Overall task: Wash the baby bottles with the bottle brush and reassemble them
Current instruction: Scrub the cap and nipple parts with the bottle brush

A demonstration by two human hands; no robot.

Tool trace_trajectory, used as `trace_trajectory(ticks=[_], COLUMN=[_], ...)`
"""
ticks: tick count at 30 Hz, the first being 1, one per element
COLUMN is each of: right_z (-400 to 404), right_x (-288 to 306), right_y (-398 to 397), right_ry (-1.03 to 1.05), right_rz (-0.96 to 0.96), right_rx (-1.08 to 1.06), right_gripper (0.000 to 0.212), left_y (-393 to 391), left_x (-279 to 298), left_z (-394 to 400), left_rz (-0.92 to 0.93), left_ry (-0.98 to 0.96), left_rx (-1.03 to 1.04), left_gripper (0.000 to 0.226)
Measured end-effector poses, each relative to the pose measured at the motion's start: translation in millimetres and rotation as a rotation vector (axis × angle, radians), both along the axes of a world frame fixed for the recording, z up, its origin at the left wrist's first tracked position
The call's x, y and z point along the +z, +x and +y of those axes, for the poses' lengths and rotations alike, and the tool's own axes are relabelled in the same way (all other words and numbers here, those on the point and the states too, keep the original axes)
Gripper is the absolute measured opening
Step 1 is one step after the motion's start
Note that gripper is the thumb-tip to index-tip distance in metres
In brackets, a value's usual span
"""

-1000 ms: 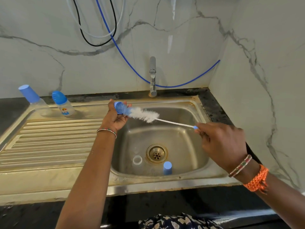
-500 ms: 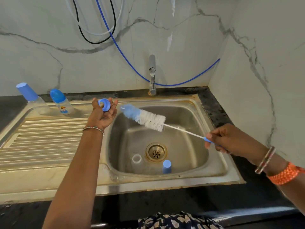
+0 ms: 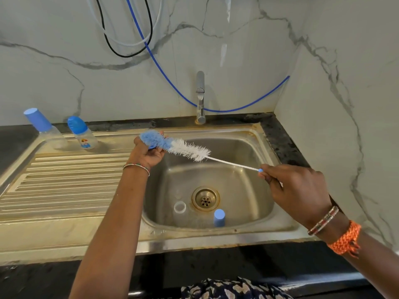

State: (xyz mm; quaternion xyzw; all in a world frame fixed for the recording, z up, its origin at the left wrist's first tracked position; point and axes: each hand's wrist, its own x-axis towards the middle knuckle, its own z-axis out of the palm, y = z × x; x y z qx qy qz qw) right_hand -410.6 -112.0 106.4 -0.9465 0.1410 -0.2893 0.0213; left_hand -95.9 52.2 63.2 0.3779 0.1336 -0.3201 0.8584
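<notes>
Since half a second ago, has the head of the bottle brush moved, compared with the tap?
Yes. The blue-and-white bristle head of the bottle brush has moved left, further from the steel tap, and now lies across the blue ring in the left hand.

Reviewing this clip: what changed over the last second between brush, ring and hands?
Half a second ago the bottle brush had been pulled clear of the blue ring; now the right hand has pushed its blue tip back against the ring held in the left hand. Both grips stayed. The two bottles on the drainboard and the parts in the sink basin have not moved.
</notes>
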Motion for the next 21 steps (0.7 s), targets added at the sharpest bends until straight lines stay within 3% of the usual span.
trace_trajectory(ticks=[6, 10, 14, 16, 18, 21], right_z=[-3.6, -4.2, 2.7, 7.1, 7.6, 0.8], right_x=[-11.3, -5.6, 5.8, 15.3, 17.3, 6.0], right_y=[-2.2, -1.0, 2.8, 5.4, 7.6, 5.1], right_ry=[0.058, -0.168, -0.271, -0.079, 0.193, 0.146], right_rz=[0.012, -0.105, -0.196, -0.100, 0.180, 0.267], right_rx=[-0.022, -0.025, -0.070, -0.134, -0.204, -0.164], right_gripper=[0.010, 0.021, 0.012, 0.008, 0.019, 0.025], left_y=[-3.8, -8.9, -14.1, -15.4, -16.5, -13.7], left_x=[7.6, 6.3, 3.1, 3.5, 4.5, 4.2], left_z=[1.5, -1.9, -7.7, -6.3, -4.4, -1.3], left_rz=[0.010, -0.129, -0.162, -0.144, -0.133, -0.138], left_ry=[-0.060, 0.135, 0.152, 0.114, 0.065, 0.052], left_rx=[0.001, -0.155, -0.167, -0.150, -0.138, -0.147], left_gripper=[0.059, 0.051, 0.052, 0.055, 0.058, 0.059])
